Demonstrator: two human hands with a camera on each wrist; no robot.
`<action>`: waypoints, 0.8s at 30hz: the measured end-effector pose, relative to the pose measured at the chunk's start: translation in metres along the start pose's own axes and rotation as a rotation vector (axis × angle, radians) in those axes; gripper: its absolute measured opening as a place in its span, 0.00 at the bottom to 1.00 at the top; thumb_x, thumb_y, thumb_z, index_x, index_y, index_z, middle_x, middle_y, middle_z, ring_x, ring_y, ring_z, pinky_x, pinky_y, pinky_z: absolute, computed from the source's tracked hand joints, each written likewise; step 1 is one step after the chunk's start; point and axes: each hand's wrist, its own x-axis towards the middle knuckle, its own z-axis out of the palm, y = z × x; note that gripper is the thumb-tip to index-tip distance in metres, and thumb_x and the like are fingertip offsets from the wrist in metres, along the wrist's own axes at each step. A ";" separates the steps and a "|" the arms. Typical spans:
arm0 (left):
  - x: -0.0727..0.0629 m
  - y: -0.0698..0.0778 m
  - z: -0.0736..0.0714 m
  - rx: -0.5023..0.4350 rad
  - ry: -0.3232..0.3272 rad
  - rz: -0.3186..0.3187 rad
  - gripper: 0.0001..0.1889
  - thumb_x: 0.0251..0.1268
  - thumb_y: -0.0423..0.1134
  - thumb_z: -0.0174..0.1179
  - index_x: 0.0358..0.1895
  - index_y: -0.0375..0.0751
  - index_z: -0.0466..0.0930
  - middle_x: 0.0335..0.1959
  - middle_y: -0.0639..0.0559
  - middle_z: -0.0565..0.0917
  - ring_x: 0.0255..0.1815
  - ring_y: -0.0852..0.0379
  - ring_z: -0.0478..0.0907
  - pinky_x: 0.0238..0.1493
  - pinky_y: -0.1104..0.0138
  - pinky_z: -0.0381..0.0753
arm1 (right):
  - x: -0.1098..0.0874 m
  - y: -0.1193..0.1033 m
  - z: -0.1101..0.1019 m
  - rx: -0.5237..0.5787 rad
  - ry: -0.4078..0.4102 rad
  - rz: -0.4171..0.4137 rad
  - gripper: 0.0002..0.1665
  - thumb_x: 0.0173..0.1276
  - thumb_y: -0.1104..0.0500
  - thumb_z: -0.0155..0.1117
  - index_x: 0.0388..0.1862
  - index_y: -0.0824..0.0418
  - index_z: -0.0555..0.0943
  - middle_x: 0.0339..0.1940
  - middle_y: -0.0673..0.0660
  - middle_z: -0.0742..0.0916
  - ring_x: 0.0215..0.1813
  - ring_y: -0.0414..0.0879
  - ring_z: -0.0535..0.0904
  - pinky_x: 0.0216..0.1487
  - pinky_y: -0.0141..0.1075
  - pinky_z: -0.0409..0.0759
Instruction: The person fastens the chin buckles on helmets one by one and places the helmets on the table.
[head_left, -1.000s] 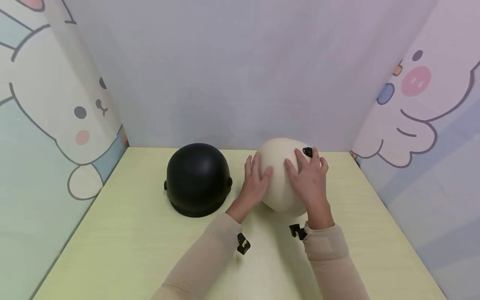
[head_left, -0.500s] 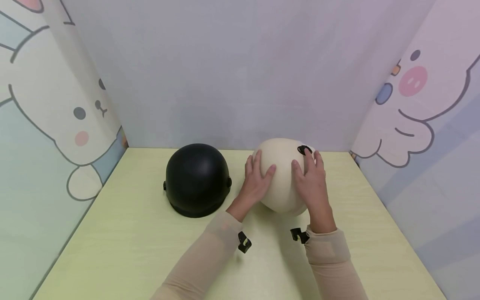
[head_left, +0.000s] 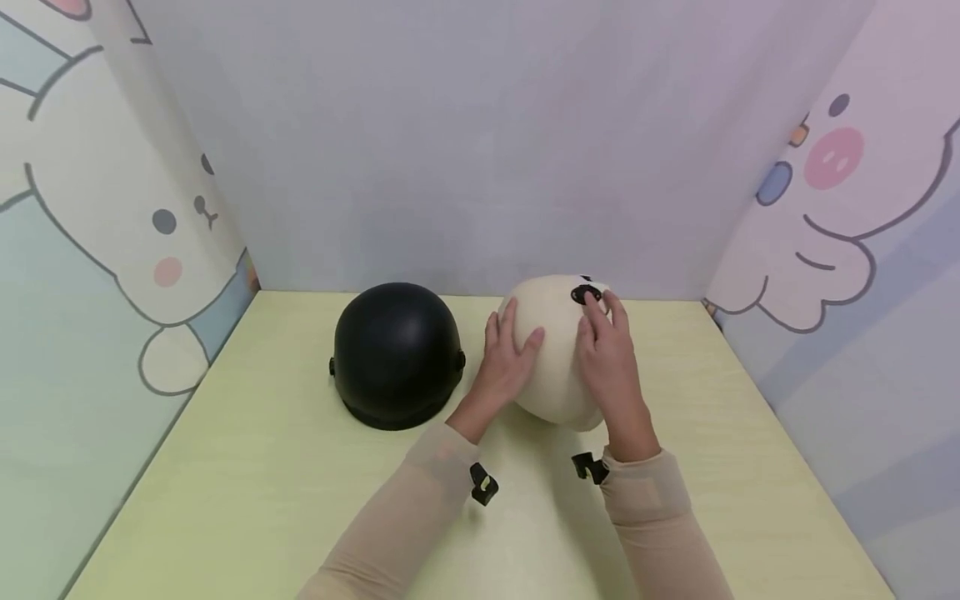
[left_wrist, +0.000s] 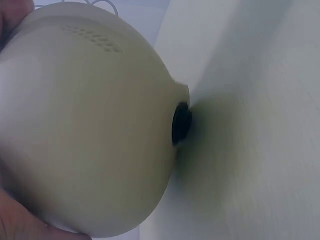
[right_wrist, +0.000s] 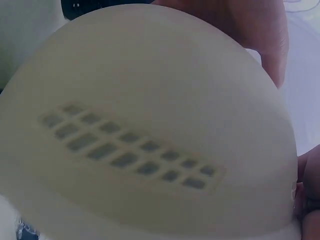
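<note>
A smooth cream helmet (head_left: 555, 379) sits toward the back of the table, dome facing me and slightly tipped. My left hand (head_left: 507, 364) holds its left side, thumb on the dome and fingers reaching toward the back. On its right side my right hand (head_left: 612, 362) grips, fingertips beside a round black fitting (head_left: 581, 293). The left wrist view shows another black fitting (left_wrist: 181, 125) low on the shell, close over the table. Rows of vent slots (right_wrist: 130, 147) mark the shell in the right wrist view. The helmet's inside is hidden.
A black helmet (head_left: 397, 354) with side knobs rests dome up, left of the cream one. The pale yellow table (head_left: 300, 508) meets a grey curtain (head_left: 465, 150) at the back. Cartoon-printed cloths (head_left: 82, 250) hang at both sides.
The cream helmet has turned, bringing its black fitting leftward and showing more of its far right edge. My right hand has moved left with it; the left hand stays on the side.
</note>
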 end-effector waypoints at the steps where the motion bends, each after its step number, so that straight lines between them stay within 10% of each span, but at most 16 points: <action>1: -0.001 -0.001 0.000 -0.003 -0.005 -0.004 0.39 0.70 0.66 0.43 0.79 0.64 0.40 0.78 0.40 0.40 0.71 0.33 0.55 0.63 0.40 0.60 | 0.000 -0.002 0.001 -0.014 -0.008 -0.011 0.28 0.81 0.56 0.40 0.75 0.62 0.62 0.77 0.62 0.56 0.72 0.64 0.59 0.64 0.59 0.62; 10: -0.007 -0.015 0.003 -0.031 0.011 0.011 0.38 0.73 0.65 0.40 0.79 0.60 0.39 0.77 0.38 0.41 0.68 0.31 0.59 0.62 0.40 0.61 | -0.006 -0.014 0.012 -0.124 -0.033 -0.056 0.27 0.81 0.56 0.40 0.75 0.60 0.64 0.77 0.60 0.58 0.49 0.67 0.78 0.41 0.57 0.76; 19: -0.009 -0.018 -0.001 -0.049 0.029 0.025 0.38 0.73 0.63 0.42 0.79 0.58 0.41 0.77 0.39 0.41 0.70 0.32 0.56 0.63 0.41 0.60 | -0.011 -0.015 0.005 -0.092 -0.072 -0.063 0.29 0.79 0.57 0.44 0.77 0.60 0.60 0.79 0.58 0.54 0.67 0.65 0.66 0.57 0.63 0.67; 24: -0.008 -0.016 -0.007 -0.025 0.020 0.021 0.37 0.73 0.64 0.41 0.79 0.61 0.41 0.78 0.41 0.38 0.70 0.32 0.55 0.63 0.40 0.59 | -0.013 -0.013 -0.001 -0.043 -0.078 -0.061 0.32 0.79 0.54 0.46 0.78 0.60 0.57 0.79 0.57 0.52 0.53 0.59 0.78 0.52 0.55 0.73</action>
